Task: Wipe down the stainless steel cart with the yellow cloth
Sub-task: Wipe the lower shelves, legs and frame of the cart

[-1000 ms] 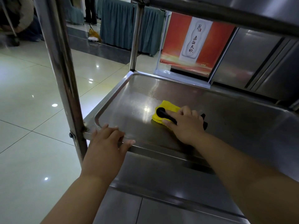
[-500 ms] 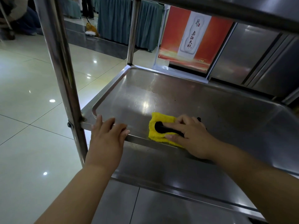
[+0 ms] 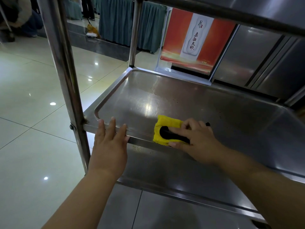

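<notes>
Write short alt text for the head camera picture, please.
A right hand presses a yellow cloth and a black handle onto a steel cart shelf near its front edge. The left hand rests flat on the shelf's front rim.

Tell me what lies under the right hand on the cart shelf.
Under the right hand sits a black handle atop the folded yellow cloth, near the stainless steel shelf's front edge. The cloth's right part is hidden.

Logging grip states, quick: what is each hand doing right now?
Left hand: open, fingers resting on the cart shelf's front rim.
Right hand: gripping the black handle on the yellow cloth.
</notes>
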